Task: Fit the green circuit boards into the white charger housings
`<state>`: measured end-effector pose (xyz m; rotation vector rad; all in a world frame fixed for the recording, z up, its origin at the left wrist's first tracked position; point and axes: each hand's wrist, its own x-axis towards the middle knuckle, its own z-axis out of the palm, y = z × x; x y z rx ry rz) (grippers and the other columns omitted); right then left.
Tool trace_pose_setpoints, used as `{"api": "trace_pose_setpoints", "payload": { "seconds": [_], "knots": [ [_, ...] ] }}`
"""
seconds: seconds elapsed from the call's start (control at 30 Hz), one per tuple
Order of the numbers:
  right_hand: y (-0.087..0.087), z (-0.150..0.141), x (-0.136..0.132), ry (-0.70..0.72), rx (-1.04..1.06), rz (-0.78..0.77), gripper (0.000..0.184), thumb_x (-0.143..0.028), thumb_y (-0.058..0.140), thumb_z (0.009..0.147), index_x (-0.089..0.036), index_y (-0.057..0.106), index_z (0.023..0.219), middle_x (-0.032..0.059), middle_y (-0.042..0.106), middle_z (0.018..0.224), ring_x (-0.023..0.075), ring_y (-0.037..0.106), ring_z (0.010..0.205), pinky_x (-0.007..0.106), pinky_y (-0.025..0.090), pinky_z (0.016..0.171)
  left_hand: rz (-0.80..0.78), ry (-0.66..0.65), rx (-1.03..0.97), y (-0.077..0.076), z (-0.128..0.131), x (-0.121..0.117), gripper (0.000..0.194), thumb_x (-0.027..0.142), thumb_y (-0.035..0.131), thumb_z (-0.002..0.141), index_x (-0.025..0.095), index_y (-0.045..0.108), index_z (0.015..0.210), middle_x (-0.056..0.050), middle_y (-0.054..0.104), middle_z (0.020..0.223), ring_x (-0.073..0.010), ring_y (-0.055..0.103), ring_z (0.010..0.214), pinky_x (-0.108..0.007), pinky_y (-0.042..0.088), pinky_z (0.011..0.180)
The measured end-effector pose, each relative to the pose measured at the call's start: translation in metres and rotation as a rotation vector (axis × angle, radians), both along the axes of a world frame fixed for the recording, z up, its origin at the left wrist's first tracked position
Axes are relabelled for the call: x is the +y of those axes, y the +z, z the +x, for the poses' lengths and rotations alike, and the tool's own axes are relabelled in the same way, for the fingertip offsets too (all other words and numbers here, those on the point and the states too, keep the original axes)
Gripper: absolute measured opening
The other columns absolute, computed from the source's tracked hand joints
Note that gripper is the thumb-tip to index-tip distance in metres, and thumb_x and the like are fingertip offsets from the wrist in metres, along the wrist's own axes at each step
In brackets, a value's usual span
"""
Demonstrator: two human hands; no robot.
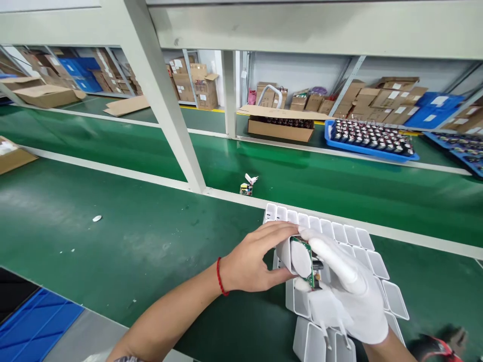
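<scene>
Board (311,274) partly behind gloved right hand (354,291), dark object (430,348) blurred

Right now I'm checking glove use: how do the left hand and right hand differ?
The left hand is bare, while the right hand wears a white glove. The left hand has a red bracelet at its wrist; none shows on the right hand. Both are at the circuit board and white casing.

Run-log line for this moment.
left hand: holds case | right hand: gloved, holds board | board: at case mouth | below: more cases
</scene>
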<state>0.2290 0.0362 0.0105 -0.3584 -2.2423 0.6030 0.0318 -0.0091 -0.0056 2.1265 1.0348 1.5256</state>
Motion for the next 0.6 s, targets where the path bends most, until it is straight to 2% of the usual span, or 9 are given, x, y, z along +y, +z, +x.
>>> {"api": "trace_pose_setpoints", "payload": {
  "seconds": [0.13, 0.27, 0.43, 0.53, 0.6],
  "knots": [
    [-0.0005, -0.0018, -0.0001, -0.061, -0.048, 0.164, 0.073, -0.01, 0.059, 0.09, -0.031, 0.029, 0.153, 0.009, 0.05, 0.146, 0.0292, 0.052, 0.131, 0.047, 0.051, 0.105, 0.044, 0.019, 0.025, -0.0023, -0.0007, 0.0014, 0.056, 0.025, 0.069, 0.082, 0.016, 0.049, 0.134, -0.017, 0.065, 0.123, -0.0271, 0.061, 0.119, -0.044, 0.051, 0.106],
    [-0.0042, -0.0008, -0.0015, -0.081, -0.042, 0.136, 0.068, -0.019, 0.056, 0.093, -0.027, 0.027, 0.154, 0.0114, 0.052, 0.143, 0.0326, 0.053, 0.129, 0.052, 0.052, 0.103, -0.005, 0.002, -0.02, -0.0027, -0.001, 0.0015, 0.055, 0.028, 0.071, 0.081, 0.016, 0.052, 0.131, -0.017, 0.065, 0.123, -0.026, 0.062, 0.117, -0.042, 0.053, 0.104],
    [-0.0026, -0.0014, -0.0016, -0.13, -0.066, 0.163, 0.069, -0.018, 0.054, 0.093, -0.025, 0.025, 0.155, 0.0139, 0.055, 0.139, 0.0337, 0.057, 0.124, 0.051, 0.057, 0.096, -0.028, 0.0, -0.085, -0.0039, -0.0003, 0.0019, 0.055, 0.026, 0.072, 0.079, 0.017, 0.053, 0.129, -0.015, 0.064, 0.125, -0.0256, 0.061, 0.119, -0.042, 0.053, 0.104],
    [0.0009, -0.0027, -0.0006, -0.134, -0.081, 0.253, 0.069, -0.013, 0.051, 0.093, -0.023, 0.023, 0.156, 0.0154, 0.056, 0.136, 0.032, 0.059, 0.122, 0.049, 0.057, 0.096, -0.006, 0.002, -0.043, -0.0049, -0.0007, 0.0033, 0.054, 0.026, 0.071, 0.079, 0.016, 0.052, 0.129, -0.016, 0.065, 0.122, -0.0261, 0.061, 0.118, -0.043, 0.053, 0.104],
    [0.0012, -0.0028, -0.0004, -0.133, -0.106, 0.334, 0.07, -0.013, 0.052, 0.093, -0.02, 0.022, 0.156, 0.0176, 0.056, 0.135, 0.0336, 0.058, 0.123, 0.053, 0.055, 0.097, 0.027, 0.006, -0.008, -0.0052, -0.0015, 0.0042, 0.053, 0.025, 0.069, 0.08, 0.013, 0.052, 0.129, -0.018, 0.066, 0.121, -0.027, 0.061, 0.118, -0.044, 0.052, 0.105]
  ]
}}
